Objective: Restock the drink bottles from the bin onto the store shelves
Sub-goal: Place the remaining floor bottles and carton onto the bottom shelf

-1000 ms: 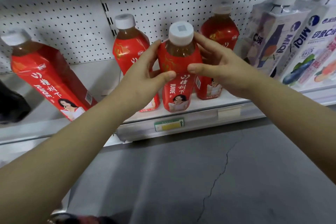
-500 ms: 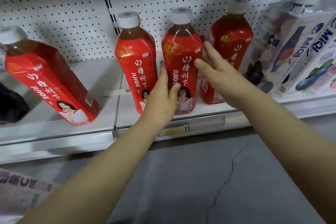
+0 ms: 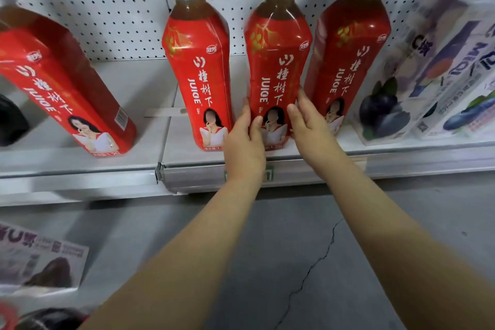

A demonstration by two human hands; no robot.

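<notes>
Three red juice bottles with white caps stand upright in a row on the white shelf [image 3: 401, 161]. My left hand [image 3: 245, 142] and my right hand [image 3: 308, 126] both hold the lower part of the middle bottle [image 3: 276, 61], one on each side, thumbs on its front label. Its base rests on the shelf near the front edge. The left neighbour bottle [image 3: 198, 61] and the right neighbour bottle [image 3: 348, 56] stand close beside it. A fourth red bottle [image 3: 61, 88] appears tilted at the far left of the shelf.
White fruit-print cartons [image 3: 428, 75] fill the shelf's right end. A dark bottle [image 3: 10, 120] sits at the far left edge. A pegboard back wall is behind the shelf. Below are grey cracked floor [image 3: 308, 276] and a printed package [image 3: 40, 262] at lower left.
The middle bottle, held near its neck a second ago, now stands in line on the shelf. Both hands have slid down to its base, and the view has moved closer.
</notes>
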